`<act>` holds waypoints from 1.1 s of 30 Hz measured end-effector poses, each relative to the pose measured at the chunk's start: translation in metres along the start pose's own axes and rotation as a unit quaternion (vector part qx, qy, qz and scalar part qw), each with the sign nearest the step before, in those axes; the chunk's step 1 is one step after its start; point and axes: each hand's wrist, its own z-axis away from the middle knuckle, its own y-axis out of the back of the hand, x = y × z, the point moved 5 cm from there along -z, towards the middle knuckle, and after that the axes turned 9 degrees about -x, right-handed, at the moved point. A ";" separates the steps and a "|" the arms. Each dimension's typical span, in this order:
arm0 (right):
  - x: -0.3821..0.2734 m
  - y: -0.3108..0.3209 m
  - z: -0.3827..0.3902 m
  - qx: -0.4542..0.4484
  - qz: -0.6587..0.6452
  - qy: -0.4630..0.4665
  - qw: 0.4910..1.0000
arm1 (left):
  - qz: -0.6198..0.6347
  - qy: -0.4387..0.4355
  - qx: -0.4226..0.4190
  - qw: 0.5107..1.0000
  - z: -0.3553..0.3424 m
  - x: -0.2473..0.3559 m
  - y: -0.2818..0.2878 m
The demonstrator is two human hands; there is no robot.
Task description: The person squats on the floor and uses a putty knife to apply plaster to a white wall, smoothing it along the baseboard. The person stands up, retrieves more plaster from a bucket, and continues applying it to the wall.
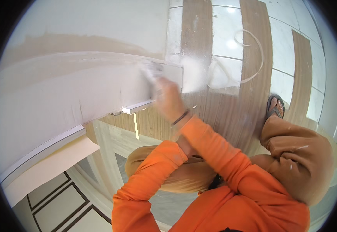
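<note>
For an even finish, the pale hand block (pixel 153 72) is best kept flat on the plastered wall (pixel 71 87), with light, overlapping strokes and less pressure near the end corner, where an edge could gouge. The right hand (pixel 169 98) has its grip clamped on the block, up by that corner; blur hides the finger placement. The left hand (pixel 185 145) is mostly behind the right forearm, so its grip cannot be told. The block looks whitish and smeared; the wall is off-white with a tan patch and thin dark cracks.
</note>
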 end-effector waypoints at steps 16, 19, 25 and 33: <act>0.031 0.021 0.004 0.010 -0.010 -0.023 1.000 | -0.108 0.029 -0.116 0.987 -0.009 0.008 -0.007; -0.012 0.032 -0.027 -0.015 -0.078 -0.003 0.997 | -0.132 0.081 -0.166 0.974 -0.012 0.008 -0.002; -0.165 -0.014 -0.057 0.006 0.031 0.267 0.963 | -0.006 -0.154 0.134 0.979 0.014 0.002 -0.023; 0.031 0.040 -0.001 -0.031 -0.037 -0.105 0.993 | -0.180 0.101 -0.236 0.950 -0.006 0.007 -0.006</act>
